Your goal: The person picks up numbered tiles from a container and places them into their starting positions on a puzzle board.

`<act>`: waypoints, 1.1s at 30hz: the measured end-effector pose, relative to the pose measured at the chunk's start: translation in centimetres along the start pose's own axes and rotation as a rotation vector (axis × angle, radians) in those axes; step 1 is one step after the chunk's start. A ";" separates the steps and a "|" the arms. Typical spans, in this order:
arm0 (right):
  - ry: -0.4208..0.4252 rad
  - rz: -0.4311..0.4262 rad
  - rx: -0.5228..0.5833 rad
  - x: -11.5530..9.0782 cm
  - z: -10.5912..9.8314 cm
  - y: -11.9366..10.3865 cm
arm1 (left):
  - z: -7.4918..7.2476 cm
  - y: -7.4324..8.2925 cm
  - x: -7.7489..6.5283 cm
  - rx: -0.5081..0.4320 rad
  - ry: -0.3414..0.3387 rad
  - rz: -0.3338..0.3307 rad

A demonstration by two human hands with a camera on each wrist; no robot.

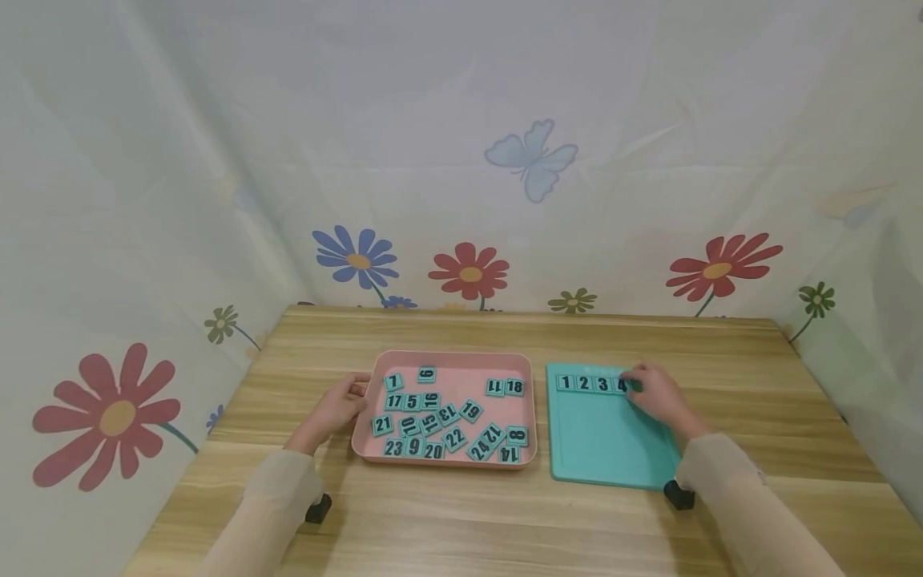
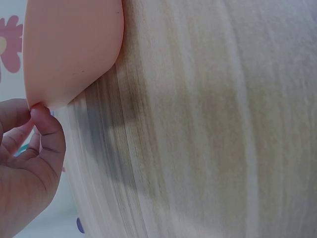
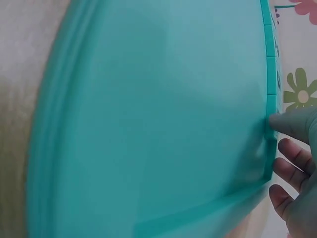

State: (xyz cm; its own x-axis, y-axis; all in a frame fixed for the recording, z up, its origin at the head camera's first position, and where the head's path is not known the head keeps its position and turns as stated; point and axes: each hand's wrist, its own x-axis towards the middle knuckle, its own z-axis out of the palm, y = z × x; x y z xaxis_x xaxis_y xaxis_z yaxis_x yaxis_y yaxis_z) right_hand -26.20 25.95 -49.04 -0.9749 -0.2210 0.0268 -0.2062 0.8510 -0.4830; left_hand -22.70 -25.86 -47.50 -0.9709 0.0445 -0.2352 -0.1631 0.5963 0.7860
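My left hand (image 1: 340, 409) pinches the left rim of a pink tray (image 1: 461, 361); in the left wrist view, thumb and forefinger meet at the tray's corner. Teal number tiles lie scattered in it, such as the 7 tile (image 1: 392, 382) and the 5 tile (image 1: 412, 401). To the right lies a teal board (image 1: 606, 441) with a raised edge. Along its top sit the 1 tile (image 1: 566, 383), 2 tile (image 1: 583, 384) and 3 tile (image 1: 602, 385) in a row. My right hand (image 1: 658, 393) holds the 4 tile (image 1: 621, 385) beside the 3, thumb against its near side, other fingers partly hidden.
Both tray and board rest on a wood-grain table (image 1: 461, 521). A pale curtain with printed flowers and a butterfly (image 1: 532, 160) hangs behind the table and at its sides. A narrow strip of table separates tray from board.
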 end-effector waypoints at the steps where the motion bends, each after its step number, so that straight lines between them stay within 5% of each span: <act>1: -0.003 0.005 -0.001 0.0 -0.1 -0.2 | 0.0 0.0 0.0 0.000 -0.001 0.000; 13: 0.072 -0.131 0.014 1.3 -0.4 -5.0 | -0.1 0.0 0.0 -0.010 -0.001 0.001; 33: 0.006 -0.262 0.084 3.4 2.8 -12.5 | 0.0 -0.2 0.1 -0.016 -0.003 0.010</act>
State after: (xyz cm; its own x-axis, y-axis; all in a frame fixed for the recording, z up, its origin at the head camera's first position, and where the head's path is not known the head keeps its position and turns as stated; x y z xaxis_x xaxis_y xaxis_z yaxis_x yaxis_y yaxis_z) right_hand -26.73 13.26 -45.35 -0.8898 -0.4252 0.1657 -0.4440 0.7225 -0.5299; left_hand -22.72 -25.99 -47.65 -0.9720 0.0523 -0.2289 -0.1564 0.5829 0.7974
